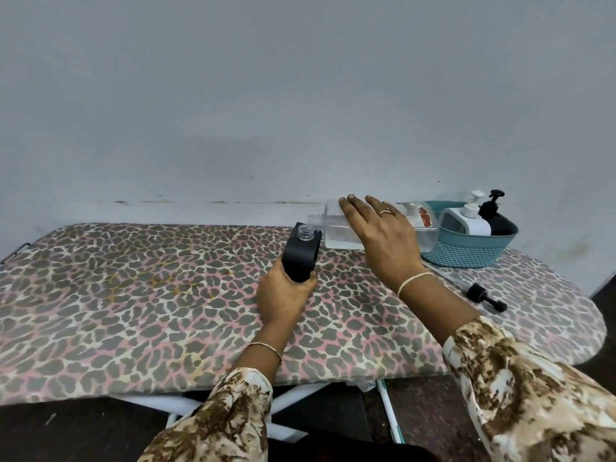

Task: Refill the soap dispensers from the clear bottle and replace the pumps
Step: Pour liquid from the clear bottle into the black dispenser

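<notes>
My left hand [283,295] grips a black soap dispenser [301,253] by its lower end, tilted, with its clear threaded neck open and no pump on it. My right hand [383,235] holds the clear bottle [336,230] on its side, its open threaded mouth just above the dispenser's neck. Clear liquid lies in the lower part of the bottle. A black pump [485,295] with its tube lies loose on the board at the right.
A teal basket [466,255] at the back right holds a white dispenser [466,221] and a black dispenser [498,218], both with pumps on. Everything rests on a leopard-print ironing board [133,295] against a pale wall.
</notes>
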`<state>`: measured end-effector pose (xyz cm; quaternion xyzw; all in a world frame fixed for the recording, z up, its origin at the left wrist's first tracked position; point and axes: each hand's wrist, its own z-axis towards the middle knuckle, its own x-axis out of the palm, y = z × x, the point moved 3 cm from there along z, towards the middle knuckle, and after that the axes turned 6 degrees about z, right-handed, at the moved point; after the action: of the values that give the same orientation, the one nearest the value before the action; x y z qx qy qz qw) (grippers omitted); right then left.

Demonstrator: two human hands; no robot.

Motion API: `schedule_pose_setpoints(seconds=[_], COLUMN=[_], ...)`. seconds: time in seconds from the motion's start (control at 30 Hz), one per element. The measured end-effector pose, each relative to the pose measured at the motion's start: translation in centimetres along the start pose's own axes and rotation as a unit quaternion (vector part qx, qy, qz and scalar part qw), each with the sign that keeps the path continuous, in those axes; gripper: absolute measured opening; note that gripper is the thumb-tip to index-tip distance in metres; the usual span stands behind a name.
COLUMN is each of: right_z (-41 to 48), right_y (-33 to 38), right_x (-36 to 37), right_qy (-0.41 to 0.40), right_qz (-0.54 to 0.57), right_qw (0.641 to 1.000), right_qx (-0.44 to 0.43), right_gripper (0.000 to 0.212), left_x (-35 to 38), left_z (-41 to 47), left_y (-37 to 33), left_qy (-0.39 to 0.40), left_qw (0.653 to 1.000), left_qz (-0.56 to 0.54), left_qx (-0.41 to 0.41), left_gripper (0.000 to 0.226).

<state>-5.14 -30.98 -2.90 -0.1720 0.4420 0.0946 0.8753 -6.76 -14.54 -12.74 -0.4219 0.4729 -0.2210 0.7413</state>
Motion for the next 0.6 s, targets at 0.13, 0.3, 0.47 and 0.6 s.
schedule_pose_setpoints(seconds=[0.13,0.3,0.47,0.6], right_z=[0.03,0.06,0.21,0.28], right_y=[-0.1,-0.17,-0.23,-0.38], right_x=[-0.04,-0.02,0.02,-0.06], right_qy=[-0.008,-0.011,-0.01,0.0], right_qz=[-0.002,-0.004,-0.013,-0.013], right_qw=[1.0,1.0,1.0,1.0], right_qx=[-0.008,-0.012,-0.021,-0.026], right_gripper=[0.073,0.077,0.078,0.076], left_x=[-0.07,-0.16,-0.27,-0.23], left_z=[0.02,-0.04,-0.09,0.05], left_y=[-0.07,-0.17,-0.28,-0.24], left_qy=[-0.005,-0.006,-0.004,0.001], left_qw=[1.0,1.0,1.0,1.0], left_qz=[0.002,0.003,0.004,0.006], left_qx=[-0.002,-0.001,0.0,-0.001], left_gripper=[0.036,0.039,0.038,0.037])
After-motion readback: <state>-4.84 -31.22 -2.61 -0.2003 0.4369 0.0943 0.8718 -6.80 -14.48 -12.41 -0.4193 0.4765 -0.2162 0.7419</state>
